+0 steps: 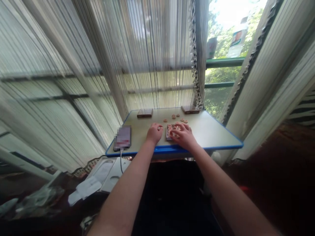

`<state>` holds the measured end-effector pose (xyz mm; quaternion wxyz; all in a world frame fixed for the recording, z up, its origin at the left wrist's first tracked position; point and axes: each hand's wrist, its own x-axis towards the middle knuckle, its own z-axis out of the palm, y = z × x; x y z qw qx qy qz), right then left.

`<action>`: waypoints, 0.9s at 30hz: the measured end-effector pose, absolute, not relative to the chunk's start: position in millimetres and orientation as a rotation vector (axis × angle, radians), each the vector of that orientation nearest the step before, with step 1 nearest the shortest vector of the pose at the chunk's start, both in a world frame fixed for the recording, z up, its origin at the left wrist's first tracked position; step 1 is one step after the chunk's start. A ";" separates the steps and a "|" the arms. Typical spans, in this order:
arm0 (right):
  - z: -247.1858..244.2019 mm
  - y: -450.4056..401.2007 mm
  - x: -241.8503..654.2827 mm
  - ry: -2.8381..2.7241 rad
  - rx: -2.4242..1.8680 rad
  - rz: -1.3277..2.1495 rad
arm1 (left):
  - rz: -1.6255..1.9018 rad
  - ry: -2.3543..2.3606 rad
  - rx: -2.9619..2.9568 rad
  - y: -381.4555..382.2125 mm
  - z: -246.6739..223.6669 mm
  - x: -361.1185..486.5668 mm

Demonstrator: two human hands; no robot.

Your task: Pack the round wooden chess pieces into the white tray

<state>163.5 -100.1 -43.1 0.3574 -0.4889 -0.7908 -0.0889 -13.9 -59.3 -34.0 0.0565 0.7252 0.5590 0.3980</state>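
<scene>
A small open box (168, 138) packed with round, pale, reddish-marked discs, which look like Chinese chess pieces, lies near the front edge of the table. Over it, my right hand (183, 134) has its fingers spread, touching or just above the discs; part of the box is hidden beneath it. Left of the box, my left hand (154, 132) is curled with thumb and fingers drawn together; whatever is between them is too small to tell. Several loose discs (173, 116) are scattered on the tabletop behind the box.
The pale table (214, 134) has a blue rim. Two flat brown boxes (145, 113) (190, 109) lie along its far edge. At the left edge sits a phone-like device (123, 137) with a cable (121, 160) hanging down. Below stands an open white box (110, 177). Curtains (157, 49) hang behind.
</scene>
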 end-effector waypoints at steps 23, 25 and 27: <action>-39.5 -105.9 165.7 -2.061 -1.261 -0.196 | 1.405 1.809 2.229 -61.8 -32.5 -19.4; -39.6 -106.2 165.9 -2.077 -1.245 -0.204 | 1.408 1.815 2.224 -61.6 -32.7 -19.3; -39.9 -105.8 166.0 -2.083 -1.230 -0.216 | 1.411 1.821 2.218 -60.8 -33.0 -19.2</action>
